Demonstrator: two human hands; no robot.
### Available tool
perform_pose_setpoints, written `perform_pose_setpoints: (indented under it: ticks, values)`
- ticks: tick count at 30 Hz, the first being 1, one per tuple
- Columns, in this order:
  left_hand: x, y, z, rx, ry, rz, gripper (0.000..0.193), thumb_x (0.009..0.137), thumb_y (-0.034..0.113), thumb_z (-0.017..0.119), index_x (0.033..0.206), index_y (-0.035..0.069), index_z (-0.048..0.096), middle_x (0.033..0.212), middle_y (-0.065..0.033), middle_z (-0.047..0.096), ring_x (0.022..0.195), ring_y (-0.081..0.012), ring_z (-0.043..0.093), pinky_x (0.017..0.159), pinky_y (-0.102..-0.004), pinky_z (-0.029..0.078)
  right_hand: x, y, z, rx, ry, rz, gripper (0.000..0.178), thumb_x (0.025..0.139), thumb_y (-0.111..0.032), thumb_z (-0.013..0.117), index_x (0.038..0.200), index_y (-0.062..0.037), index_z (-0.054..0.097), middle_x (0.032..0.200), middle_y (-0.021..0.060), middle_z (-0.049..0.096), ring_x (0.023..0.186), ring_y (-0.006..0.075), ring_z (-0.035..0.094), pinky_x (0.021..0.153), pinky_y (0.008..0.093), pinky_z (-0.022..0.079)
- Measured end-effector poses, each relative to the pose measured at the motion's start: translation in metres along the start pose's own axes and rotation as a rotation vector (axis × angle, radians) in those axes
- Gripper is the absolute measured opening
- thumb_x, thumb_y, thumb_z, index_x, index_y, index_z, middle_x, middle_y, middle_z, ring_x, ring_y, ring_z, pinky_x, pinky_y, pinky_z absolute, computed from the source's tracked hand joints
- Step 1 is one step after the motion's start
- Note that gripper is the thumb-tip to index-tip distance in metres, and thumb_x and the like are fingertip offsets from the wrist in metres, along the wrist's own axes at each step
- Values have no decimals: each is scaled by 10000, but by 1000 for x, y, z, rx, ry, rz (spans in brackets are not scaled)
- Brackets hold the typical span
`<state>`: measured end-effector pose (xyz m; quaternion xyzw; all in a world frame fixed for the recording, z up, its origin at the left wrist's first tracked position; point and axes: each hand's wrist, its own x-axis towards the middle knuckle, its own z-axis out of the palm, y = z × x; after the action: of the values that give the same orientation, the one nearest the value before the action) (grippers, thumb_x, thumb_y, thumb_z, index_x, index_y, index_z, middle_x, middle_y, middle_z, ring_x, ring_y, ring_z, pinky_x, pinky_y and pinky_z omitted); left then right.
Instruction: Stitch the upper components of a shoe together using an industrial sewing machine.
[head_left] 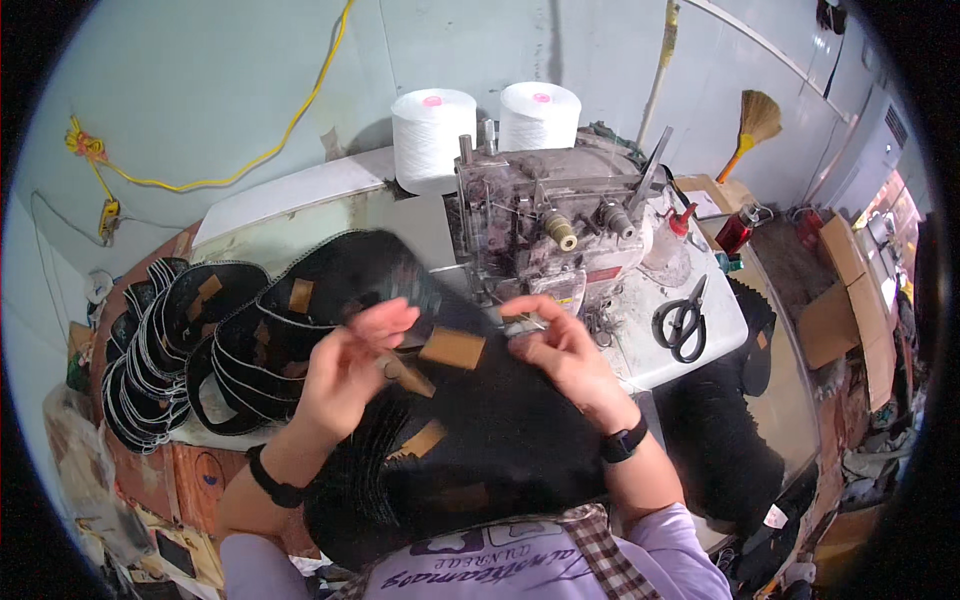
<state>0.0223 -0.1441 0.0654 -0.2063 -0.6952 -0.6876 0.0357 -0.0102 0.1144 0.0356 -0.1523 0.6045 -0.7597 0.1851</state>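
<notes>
your left hand (pixel 345 365) is raised and blurred over the black fabric pieces (pixel 530 440), fingers bent; i cannot tell whether it pinches anything. your right hand (pixel 565 365) angles inward near the overlock sewing machine (pixel 580 180), index finger stretched ahead, thumb lower; its grip is unclear too. the pieces, bearing tan patches (pixel 452 348), lie between your forearms (pixel 645 475).

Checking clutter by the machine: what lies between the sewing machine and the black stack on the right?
Black-handled scissors, on the white tabletop between the sewing machine and the black stack, as the head view shows.
</notes>
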Motion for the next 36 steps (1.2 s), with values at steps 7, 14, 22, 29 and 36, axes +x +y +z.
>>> perform_pose_setpoints:
  ticks: [7, 14, 22, 29, 36]
  values:
    - [78, -7, -8, -593, 465, -453, 378, 935, 410, 468, 988, 50, 572, 983, -56, 624, 970, -160, 586, 807, -288, 441, 5, 27, 35, -319, 191, -163, 256, 915, -100, 541, 1154, -23, 593, 801, -16, 613, 704, 34, 553, 630, 182, 449]
    - [73, -32, -77, -857, 466, -255, 264, 894, 309, 573, 884, 46, 587, 999, -122, 614, 1058, -252, 536, 944, -377, 413, 12, 37, 43, 74, 87, -26, 301, 932, -123, 512, 1206, -3, 548, 779, 42, 638, 729, 111, 628, 649, 218, 498]
    - [-38, 8, -41, -477, 361, -488, 224, 851, 242, 633, 842, 19, 628, 1022, -95, 643, 974, -206, 604, 867, -399, 465, 11, 36, 35, 38, -71, -64, 303, 911, -8, 485, 1208, -7, 550, 981, 87, 648, 804, 107, 620, 725, 216, 491]
    - [-48, 31, 6, 286, -98, -90, 224, 744, 24, 661, 960, -35, 646, 888, -92, 668, 804, -129, 616, 679, -256, 483, -8, 36, 35, -314, 168, -319, 327, 853, 40, 479, 1152, -29, 593, 852, 112, 661, 735, 105, 620, 684, 247, 497]
    - [-4, 25, 9, 373, -145, -107, 178, 857, 75, 565, 950, -59, 636, 781, -76, 653, 696, -96, 576, 633, -225, 447, -29, 16, 30, -610, 229, -437, 276, 824, -10, 570, 1096, -18, 612, 835, 166, 657, 709, 246, 659, 641, 309, 512]
